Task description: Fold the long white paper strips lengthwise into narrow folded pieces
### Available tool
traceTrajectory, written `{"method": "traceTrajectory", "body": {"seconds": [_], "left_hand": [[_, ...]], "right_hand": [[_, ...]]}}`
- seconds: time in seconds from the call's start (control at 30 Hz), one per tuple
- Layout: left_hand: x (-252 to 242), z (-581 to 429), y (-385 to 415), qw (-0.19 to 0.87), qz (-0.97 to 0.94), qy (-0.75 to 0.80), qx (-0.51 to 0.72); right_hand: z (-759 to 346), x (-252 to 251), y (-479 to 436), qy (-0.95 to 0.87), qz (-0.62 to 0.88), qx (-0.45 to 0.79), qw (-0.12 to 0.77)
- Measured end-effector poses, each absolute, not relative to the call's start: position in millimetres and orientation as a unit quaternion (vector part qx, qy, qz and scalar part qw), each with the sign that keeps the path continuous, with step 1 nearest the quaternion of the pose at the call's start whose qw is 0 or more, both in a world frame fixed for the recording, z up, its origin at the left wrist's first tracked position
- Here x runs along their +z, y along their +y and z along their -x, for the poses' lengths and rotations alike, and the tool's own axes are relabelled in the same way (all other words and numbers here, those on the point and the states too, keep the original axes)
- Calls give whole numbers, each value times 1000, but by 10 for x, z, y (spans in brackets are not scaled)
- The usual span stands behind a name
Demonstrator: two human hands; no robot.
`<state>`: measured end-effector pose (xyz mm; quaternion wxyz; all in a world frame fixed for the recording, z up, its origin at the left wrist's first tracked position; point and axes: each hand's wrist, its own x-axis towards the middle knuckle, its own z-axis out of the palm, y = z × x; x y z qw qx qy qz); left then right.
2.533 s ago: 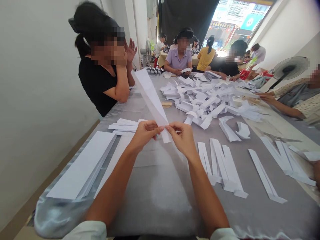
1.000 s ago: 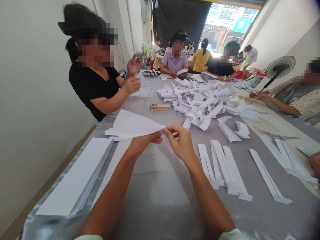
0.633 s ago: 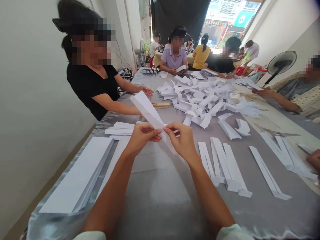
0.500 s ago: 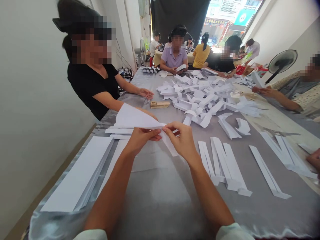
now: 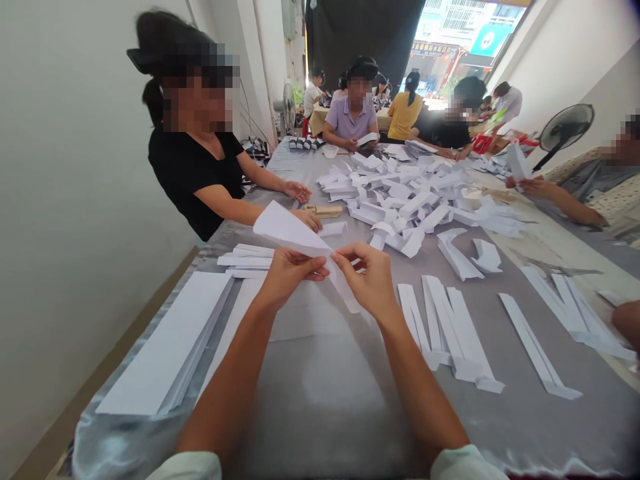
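A white sheet of paper (image 5: 286, 227) is held up above the table between my two hands. My left hand (image 5: 295, 273) pinches its lower edge between thumb and fingers. On the other side, my right hand (image 5: 364, 270) is closed on the same sheet, thumb and forefinger meeting close to the left fingertips. One part of the sheet fans up to the left, and a narrower part hangs down between the hands. Left of my left forearm lies a stack of long flat white sheets (image 5: 167, 340). Several folded paper strips (image 5: 460, 333) rest to the right of my right hand.
A large heap of folded white paper pieces (image 5: 400, 190) covers the table's far middle. A wooden block (image 5: 327, 211) lies near the hands of a person in black (image 5: 200, 167) at the left. Scissors (image 5: 563, 269) lie at the right. Other people sit around the table.
The raised part of the sheet has swung right and looks narrower. My hands keep their grip close together. The co-worker's hand at the left now shows beside the wooden block.
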<state>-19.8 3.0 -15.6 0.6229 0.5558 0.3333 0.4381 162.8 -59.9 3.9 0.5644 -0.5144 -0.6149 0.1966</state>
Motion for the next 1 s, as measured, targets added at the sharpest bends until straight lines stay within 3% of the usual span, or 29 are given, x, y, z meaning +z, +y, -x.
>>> {"method": "traceTrajectory", "body": {"seconds": [1.0], "left_hand": [[-7, 266, -42, 612, -579, 352, 406]], "right_hand": [[-1606, 140, -683, -631, 517, 213, 537]]}}
